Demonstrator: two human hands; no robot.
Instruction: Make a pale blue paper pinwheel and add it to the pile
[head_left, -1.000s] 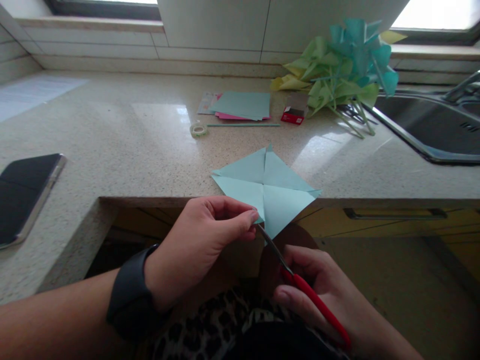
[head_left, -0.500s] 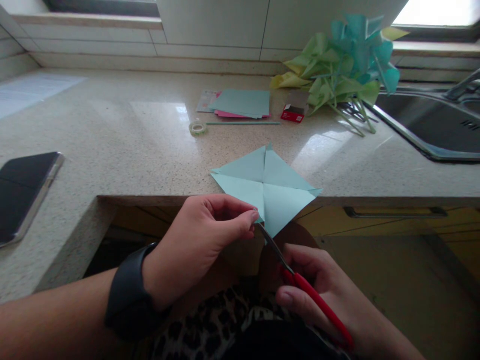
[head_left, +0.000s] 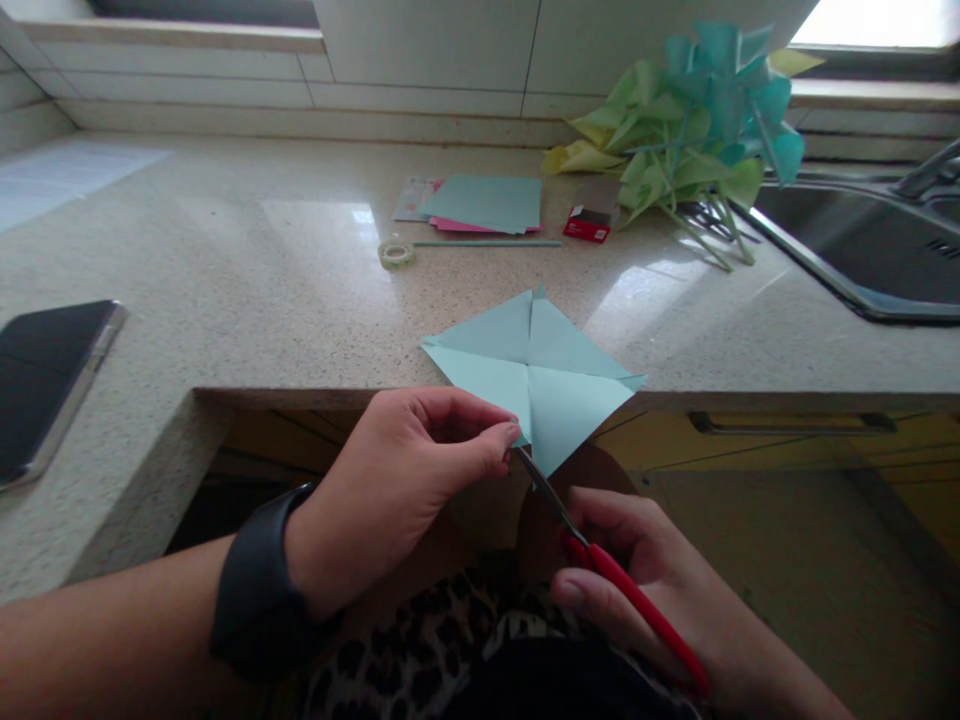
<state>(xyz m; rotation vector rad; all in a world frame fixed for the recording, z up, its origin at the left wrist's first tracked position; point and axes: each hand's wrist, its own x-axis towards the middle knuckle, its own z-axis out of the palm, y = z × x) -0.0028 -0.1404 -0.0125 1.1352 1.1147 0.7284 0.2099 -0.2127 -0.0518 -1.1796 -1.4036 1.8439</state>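
Left hand (head_left: 390, 480): pinches paper (head_left: 577, 400), likely to steady it
Right hand (head_left: 637, 555): grips scissors (head_left: 619, 580), tips just beside the pinch
Overhang: beside the pinch, likely for blade room

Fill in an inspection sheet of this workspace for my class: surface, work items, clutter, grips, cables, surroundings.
Surface: counter, speckled, with bright glare patches.
Work items: creased paper overhanging the front edge; scissors, tips at the paper's near corner.
Clutter: phone at left; tape, stick, sheets, red box behind the paper.
Grips: left grip pinches the paper; right grip holds the scissors.
Cables: nothing seen.
Surroundings: sink at right, wall behind.
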